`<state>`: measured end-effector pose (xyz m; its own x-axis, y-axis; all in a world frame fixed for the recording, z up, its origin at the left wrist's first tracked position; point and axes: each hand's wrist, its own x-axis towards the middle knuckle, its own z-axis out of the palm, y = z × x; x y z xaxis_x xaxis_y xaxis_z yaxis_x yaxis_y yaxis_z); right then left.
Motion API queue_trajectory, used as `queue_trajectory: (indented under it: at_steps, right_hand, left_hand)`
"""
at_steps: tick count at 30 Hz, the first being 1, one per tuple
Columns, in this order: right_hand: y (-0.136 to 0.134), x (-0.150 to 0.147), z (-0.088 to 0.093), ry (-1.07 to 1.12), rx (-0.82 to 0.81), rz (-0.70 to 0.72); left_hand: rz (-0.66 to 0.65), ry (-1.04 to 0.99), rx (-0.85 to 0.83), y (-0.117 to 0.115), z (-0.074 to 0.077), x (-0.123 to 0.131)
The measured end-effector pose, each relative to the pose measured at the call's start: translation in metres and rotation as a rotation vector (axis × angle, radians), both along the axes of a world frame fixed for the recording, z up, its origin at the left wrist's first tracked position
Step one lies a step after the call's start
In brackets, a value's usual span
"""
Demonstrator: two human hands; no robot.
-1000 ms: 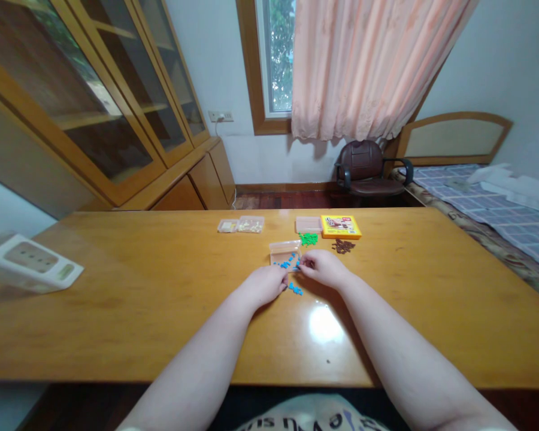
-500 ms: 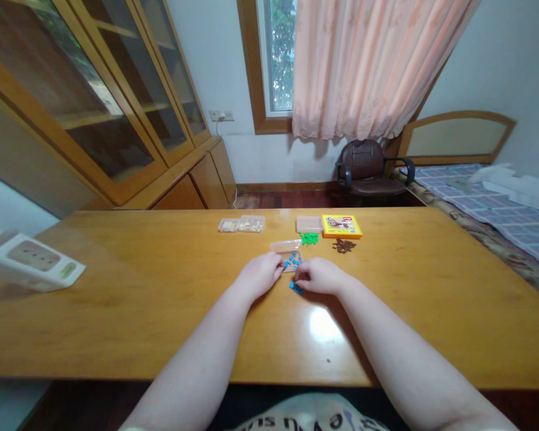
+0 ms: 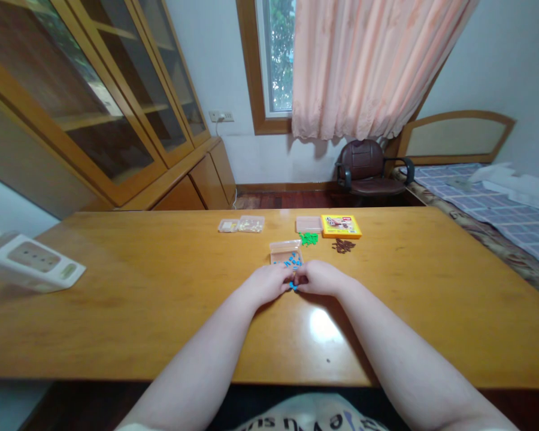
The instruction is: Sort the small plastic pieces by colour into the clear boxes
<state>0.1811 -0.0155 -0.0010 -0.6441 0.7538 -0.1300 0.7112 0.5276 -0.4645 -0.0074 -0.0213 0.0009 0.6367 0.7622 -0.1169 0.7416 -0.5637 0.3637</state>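
Several small blue pieces [image 3: 293,260] lie in a clear plastic box [image 3: 278,256] with its lid raised, at the middle of the table. Just in front of the box, more blue pieces [image 3: 293,287] rest on the wood between my hands. My left hand [image 3: 272,281] is at their left, fingers closed together, and my right hand [image 3: 317,278] is at their right with its fingers pinched. The fingertips of both almost meet. What either hand grips is too small and hidden to make out.
Behind the box on the table [image 3: 161,299] are green pieces [image 3: 308,239], brown pieces [image 3: 343,246], a yellow box [image 3: 341,226], an empty-looking clear case [image 3: 309,224] and a case of pale pieces [image 3: 251,224]. A white power strip [image 3: 40,260] stands at the left.
My left hand has moved right and nearer to me, from the box's side to the blue pieces on the table. Fewer of those pieces show now. My right hand has barely moved.
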Motion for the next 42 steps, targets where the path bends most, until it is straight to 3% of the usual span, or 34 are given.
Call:
queue_trajectory:
  at_steps: [15,23,26,32,37,42]
  right_hand:
    - [0.005,0.002,-0.011,0.124,0.089,-0.038]
    - [0.013,0.001,-0.010,0.179,0.264,-0.304]
    - [0.013,0.006,-0.008,0.170,0.218,-0.263]
    - [0.005,0.007,-0.002,0.122,0.027,-0.045]
    - [0.000,0.001,0.001,0.061,0.005,0.011]
    - [-0.001,-0.001,0.001,0.018,0.064,0.033]
  left_hand:
    - [0.043,-0.018,0.002,0.000,-0.004,0.000]
    - [0.061,0.005,-0.009,0.000,-0.004,-0.001]
    - [0.051,-0.005,-0.009,-0.001,-0.001,0.000]
    - [0.023,-0.032,-0.019,-0.001,0.005,0.001]
    - [0.067,0.005,0.015,0.002,0.008,-0.003]
    - [0.027,-0.007,0.011,0.000,0.002,-0.002]
